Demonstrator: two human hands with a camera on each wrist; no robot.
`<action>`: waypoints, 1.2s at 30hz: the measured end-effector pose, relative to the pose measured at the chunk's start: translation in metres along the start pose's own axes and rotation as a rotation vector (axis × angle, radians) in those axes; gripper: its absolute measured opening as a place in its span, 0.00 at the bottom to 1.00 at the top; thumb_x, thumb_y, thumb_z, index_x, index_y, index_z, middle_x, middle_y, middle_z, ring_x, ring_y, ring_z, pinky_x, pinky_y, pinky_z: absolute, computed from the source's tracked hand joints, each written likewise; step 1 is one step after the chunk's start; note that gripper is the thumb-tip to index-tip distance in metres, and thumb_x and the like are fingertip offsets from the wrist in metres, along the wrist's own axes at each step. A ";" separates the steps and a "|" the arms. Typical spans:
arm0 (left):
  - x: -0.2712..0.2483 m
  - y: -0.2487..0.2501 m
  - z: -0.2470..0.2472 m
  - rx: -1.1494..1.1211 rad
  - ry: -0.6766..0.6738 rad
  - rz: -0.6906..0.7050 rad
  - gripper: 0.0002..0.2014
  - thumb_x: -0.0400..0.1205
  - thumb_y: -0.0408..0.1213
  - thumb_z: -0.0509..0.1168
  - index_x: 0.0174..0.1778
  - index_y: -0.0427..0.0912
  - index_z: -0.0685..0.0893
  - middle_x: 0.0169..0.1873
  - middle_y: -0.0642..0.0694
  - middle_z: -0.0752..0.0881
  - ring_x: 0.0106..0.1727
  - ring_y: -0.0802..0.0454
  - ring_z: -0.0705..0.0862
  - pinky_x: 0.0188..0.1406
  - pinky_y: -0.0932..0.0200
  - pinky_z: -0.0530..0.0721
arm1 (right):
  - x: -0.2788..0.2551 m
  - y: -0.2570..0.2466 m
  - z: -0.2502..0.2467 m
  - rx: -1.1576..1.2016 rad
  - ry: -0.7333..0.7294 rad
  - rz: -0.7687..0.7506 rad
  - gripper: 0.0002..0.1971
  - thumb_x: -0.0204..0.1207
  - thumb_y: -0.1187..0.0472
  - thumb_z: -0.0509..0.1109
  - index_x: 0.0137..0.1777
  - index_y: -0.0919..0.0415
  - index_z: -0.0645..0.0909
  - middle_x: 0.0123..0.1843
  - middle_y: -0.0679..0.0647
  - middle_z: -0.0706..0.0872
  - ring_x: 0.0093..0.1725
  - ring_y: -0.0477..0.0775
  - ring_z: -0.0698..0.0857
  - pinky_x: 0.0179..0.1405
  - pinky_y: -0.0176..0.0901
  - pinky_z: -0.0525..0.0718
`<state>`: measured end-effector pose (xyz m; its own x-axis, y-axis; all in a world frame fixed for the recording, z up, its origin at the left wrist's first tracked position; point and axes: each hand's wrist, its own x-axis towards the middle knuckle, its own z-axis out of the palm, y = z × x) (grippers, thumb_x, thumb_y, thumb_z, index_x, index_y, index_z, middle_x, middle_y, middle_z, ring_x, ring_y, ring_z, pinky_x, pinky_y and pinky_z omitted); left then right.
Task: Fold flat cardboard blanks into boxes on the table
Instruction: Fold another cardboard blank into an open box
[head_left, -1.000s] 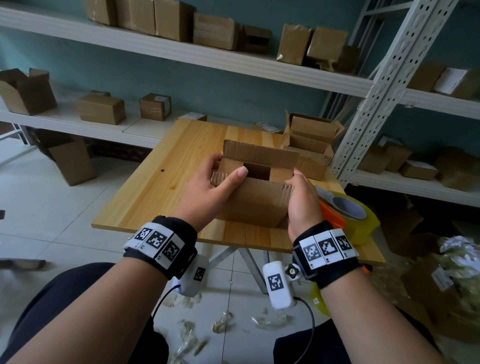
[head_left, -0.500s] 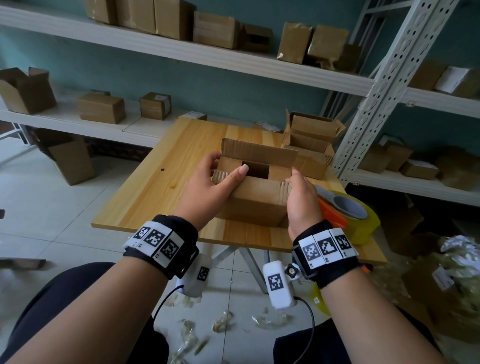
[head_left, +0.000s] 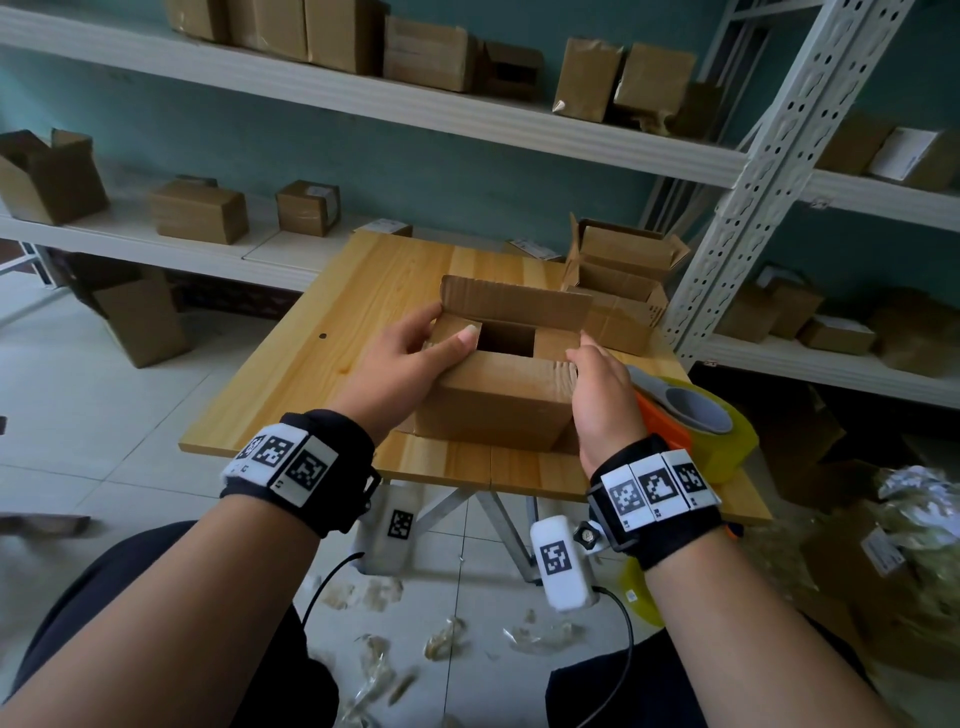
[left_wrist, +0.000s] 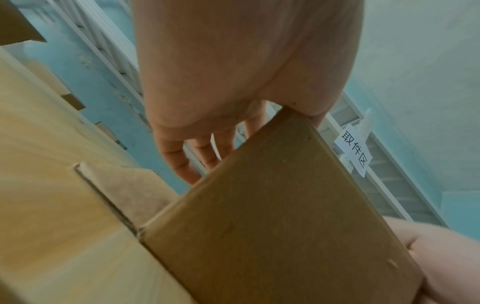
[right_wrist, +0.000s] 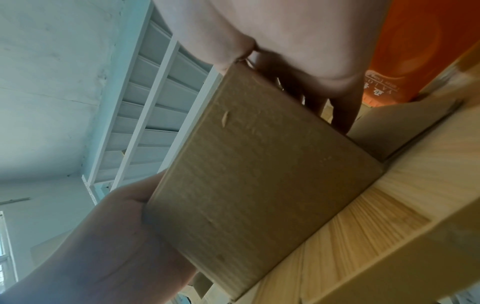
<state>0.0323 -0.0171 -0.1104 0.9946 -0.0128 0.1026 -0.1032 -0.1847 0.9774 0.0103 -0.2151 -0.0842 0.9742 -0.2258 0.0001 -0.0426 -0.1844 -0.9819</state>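
Note:
A brown cardboard box (head_left: 493, 410) stands on the wooden table (head_left: 363, 312) near its front edge. Its two side flaps are folded in, the near flap lies flat over them, and the far flap (head_left: 514, 301) stands upright. My left hand (head_left: 410, 358) holds the box's left end, thumb across the near flap and fingers over the left side flap. My right hand (head_left: 597, 389) holds the right end, thumb on the top edge. In the left wrist view my fingers (left_wrist: 182, 160) run along the box (left_wrist: 272, 226). In the right wrist view my fingers (right_wrist: 337, 107) lie against the box (right_wrist: 259, 174).
A yellow tape roll (head_left: 717, 431) on an orange dispenser (head_left: 660, 421) sits just right of my right hand. Open boxes (head_left: 618, 280) stand at the table's back right, by a white shelf upright (head_left: 753, 182). Shelves behind hold several boxes. Tape scraps litter the floor.
The near flap has come down from a slant to lie flat over the side flaps. Both hands have stayed on the box's ends.

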 end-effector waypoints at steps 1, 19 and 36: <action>0.001 0.000 -0.001 -0.009 -0.015 -0.016 0.42 0.77 0.71 0.71 0.87 0.63 0.71 0.75 0.54 0.82 0.71 0.51 0.84 0.73 0.46 0.82 | 0.000 0.000 0.000 -0.001 -0.003 -0.001 0.25 0.93 0.55 0.55 0.89 0.47 0.68 0.89 0.49 0.68 0.87 0.55 0.67 0.77 0.50 0.65; -0.002 0.010 0.010 -0.229 0.070 -0.178 0.18 0.88 0.52 0.70 0.73 0.56 0.80 0.60 0.46 0.90 0.54 0.46 0.91 0.43 0.55 0.88 | 0.004 0.006 -0.002 -0.107 -0.124 -0.040 0.33 0.89 0.36 0.60 0.90 0.48 0.65 0.88 0.47 0.71 0.87 0.52 0.69 0.79 0.48 0.67; 0.001 0.002 0.011 -0.164 0.047 -0.206 0.21 0.92 0.57 0.59 0.82 0.60 0.72 0.60 0.59 0.82 0.63 0.55 0.81 0.68 0.51 0.74 | 0.016 0.010 0.003 -0.043 -0.146 0.090 0.36 0.89 0.40 0.65 0.92 0.45 0.56 0.92 0.53 0.61 0.90 0.60 0.63 0.84 0.61 0.65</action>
<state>0.0336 -0.0283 -0.1101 0.9938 0.0545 -0.0967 0.0977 -0.0167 0.9951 0.0259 -0.2176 -0.0951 0.9877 -0.1025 -0.1184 -0.1379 -0.2113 -0.9676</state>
